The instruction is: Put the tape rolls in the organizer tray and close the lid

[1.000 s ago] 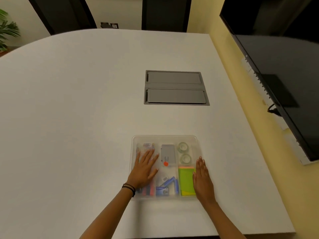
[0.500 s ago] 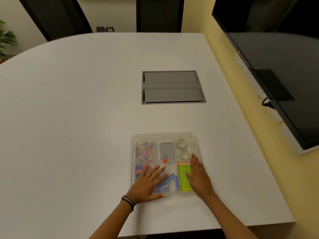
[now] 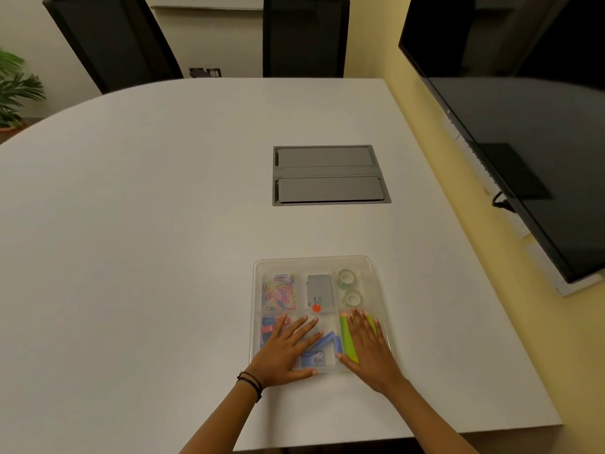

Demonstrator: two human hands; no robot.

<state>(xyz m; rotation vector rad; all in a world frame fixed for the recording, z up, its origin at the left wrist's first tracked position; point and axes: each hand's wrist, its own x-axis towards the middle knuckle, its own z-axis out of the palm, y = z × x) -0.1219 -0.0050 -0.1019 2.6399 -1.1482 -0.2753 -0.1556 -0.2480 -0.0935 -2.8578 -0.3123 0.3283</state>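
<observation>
1. The person is pressing both palms flat on the clear lid [image 3: 314,262] of the organizer tray [image 3: 383,309], which is sitting on the white table [image 3: 163,257] near its front edge.
2. The left hand [image 3: 284,352] is lying open with fingers spread wide, gripping nothing; it is resting over the tray's near-left part, with black bands [image 3: 250,381] circling its wrist.
3. The right hand [image 3: 366,347] is lying open too, fingers straight and close together, holding nothing; it is covering the near-right compartment, where green and yellow sticky notes [image 3: 346,339] are showing beside its thumb.
4. The two tape rolls [image 3: 349,288] are sitting inside the tray under the lid, one behind the other, just beyond the right hand's fingertips [image 3: 358,313] in the far-right compartment.
5. Beyond the left hand's fingertips, a grey box [image 3: 319,290] with an orange dot is lying in the middle far compartment, and coloured paper clips [image 3: 278,293] are filling the far-left one.
6. Between the two hands, blue items [image 3: 319,350] are showing through the lid.
7. Well beyond both hands, a grey hatch [image 3: 329,175] is sitting flush in the table, and a dark screen [image 3: 523,142] is hanging off to the right.
</observation>
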